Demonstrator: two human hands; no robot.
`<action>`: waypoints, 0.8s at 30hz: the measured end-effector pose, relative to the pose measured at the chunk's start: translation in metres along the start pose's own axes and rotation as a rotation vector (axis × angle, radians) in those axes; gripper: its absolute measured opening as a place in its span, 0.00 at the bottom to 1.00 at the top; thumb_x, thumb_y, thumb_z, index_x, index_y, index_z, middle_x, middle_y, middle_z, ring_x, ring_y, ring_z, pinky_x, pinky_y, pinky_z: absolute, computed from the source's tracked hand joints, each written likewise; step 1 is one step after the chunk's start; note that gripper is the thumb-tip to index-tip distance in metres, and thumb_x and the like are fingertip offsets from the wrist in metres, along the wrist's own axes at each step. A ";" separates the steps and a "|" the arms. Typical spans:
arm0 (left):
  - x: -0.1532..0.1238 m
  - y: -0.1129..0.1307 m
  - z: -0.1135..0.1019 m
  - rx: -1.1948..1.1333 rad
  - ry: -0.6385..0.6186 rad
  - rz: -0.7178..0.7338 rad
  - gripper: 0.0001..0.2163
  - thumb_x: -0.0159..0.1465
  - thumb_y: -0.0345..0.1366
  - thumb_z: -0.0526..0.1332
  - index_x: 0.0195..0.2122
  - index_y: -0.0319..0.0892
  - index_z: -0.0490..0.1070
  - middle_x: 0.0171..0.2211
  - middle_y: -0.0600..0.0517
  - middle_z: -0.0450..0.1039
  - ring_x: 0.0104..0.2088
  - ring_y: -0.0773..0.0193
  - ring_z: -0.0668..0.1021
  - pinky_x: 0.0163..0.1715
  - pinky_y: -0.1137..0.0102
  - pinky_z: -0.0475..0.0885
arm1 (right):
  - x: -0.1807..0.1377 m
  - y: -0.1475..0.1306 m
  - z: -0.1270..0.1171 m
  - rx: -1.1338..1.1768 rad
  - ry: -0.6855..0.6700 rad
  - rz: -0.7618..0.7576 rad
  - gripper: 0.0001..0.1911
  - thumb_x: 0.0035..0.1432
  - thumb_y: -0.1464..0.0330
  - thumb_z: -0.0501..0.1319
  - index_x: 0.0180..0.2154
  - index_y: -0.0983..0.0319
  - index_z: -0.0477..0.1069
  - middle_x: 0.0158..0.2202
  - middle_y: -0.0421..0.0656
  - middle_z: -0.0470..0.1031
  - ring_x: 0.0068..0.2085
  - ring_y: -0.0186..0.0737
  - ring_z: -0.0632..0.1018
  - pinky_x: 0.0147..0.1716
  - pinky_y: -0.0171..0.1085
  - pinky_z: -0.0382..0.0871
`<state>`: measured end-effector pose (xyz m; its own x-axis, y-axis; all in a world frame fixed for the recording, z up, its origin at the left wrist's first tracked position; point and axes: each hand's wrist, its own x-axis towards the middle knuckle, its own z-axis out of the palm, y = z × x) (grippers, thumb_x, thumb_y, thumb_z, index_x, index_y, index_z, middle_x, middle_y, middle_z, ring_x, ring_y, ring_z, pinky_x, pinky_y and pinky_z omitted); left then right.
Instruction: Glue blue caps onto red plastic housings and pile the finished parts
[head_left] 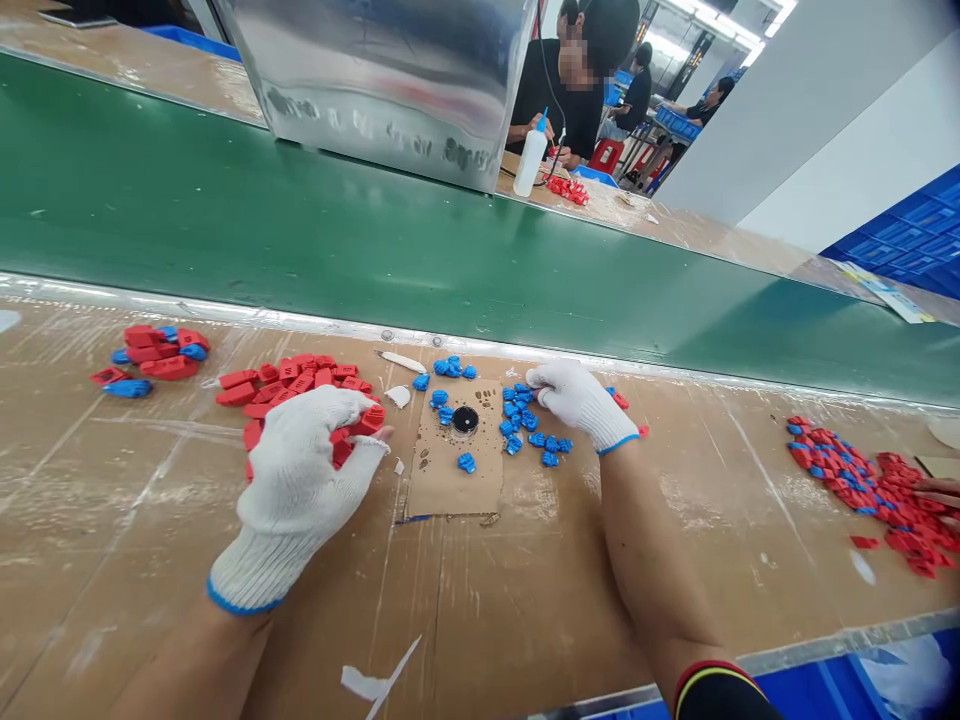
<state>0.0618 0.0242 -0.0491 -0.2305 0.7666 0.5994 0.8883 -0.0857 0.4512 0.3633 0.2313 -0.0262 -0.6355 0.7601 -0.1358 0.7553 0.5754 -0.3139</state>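
My left hand [307,470], in a white knit glove, is bent over a pile of red blocks [289,375], some marked with a letter. A red block [369,420] shows between its thumb and fingertips. My right hand [574,400], gloved too, has its fingers pinched at a cluster of small blue pieces [517,410]; what they hold is hidden. Between the hands lies a cardboard piece [457,490] with dark smudges. On it stand a small round pot of dark liquid [465,420] and a few blue pieces [466,462].
Joined red and blue pieces [154,355] lie at the left. Another heap [862,485] is at the right, beside another person's hand [937,490]. A green belt [375,250] runs behind the table. Across it are a metal box [390,90], a white bottle [531,158] and a seated person.
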 end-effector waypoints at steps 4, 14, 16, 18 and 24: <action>0.000 0.002 -0.001 -0.015 0.012 0.024 0.03 0.70 0.36 0.65 0.44 0.47 0.74 0.39 0.48 0.85 0.42 0.48 0.87 0.48 0.50 0.81 | -0.001 0.004 0.000 0.047 -0.053 -0.054 0.06 0.52 0.75 0.56 0.27 0.58 0.61 0.29 0.39 0.69 0.33 0.40 0.68 0.35 0.38 0.56; -0.004 0.009 -0.001 -0.090 0.016 -0.108 0.05 0.70 0.39 0.66 0.44 0.45 0.76 0.42 0.45 0.86 0.44 0.48 0.87 0.46 0.53 0.86 | -0.040 -0.012 -0.038 0.344 0.310 -0.020 0.07 0.65 0.66 0.59 0.42 0.56 0.74 0.41 0.43 0.79 0.36 0.41 0.75 0.40 0.42 0.71; -0.004 0.012 0.001 -0.136 -0.009 -0.115 0.04 0.69 0.38 0.66 0.43 0.45 0.77 0.42 0.45 0.86 0.43 0.50 0.88 0.46 0.55 0.86 | -0.039 -0.033 -0.038 0.376 0.349 -0.131 0.07 0.67 0.65 0.58 0.40 0.57 0.75 0.42 0.44 0.80 0.40 0.43 0.78 0.44 0.44 0.73; -0.004 0.014 0.003 -0.180 -0.017 -0.090 0.04 0.69 0.36 0.66 0.43 0.44 0.77 0.43 0.46 0.86 0.43 0.51 0.88 0.46 0.57 0.87 | -0.033 -0.055 -0.030 0.390 0.309 -0.214 0.07 0.66 0.67 0.57 0.38 0.57 0.73 0.40 0.43 0.80 0.40 0.42 0.78 0.44 0.43 0.73; -0.003 0.016 0.005 -0.320 -0.032 -0.032 0.07 0.69 0.32 0.64 0.47 0.44 0.78 0.45 0.46 0.86 0.41 0.54 0.87 0.46 0.57 0.86 | -0.020 -0.084 0.000 0.321 0.134 -0.357 0.08 0.62 0.76 0.56 0.34 0.58 0.70 0.32 0.38 0.73 0.34 0.37 0.73 0.37 0.38 0.67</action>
<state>0.0784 0.0241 -0.0470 -0.2394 0.7912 0.5627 0.7097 -0.2529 0.6576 0.3122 0.1679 0.0025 -0.8031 0.5772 0.1479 0.3936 0.7003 -0.5955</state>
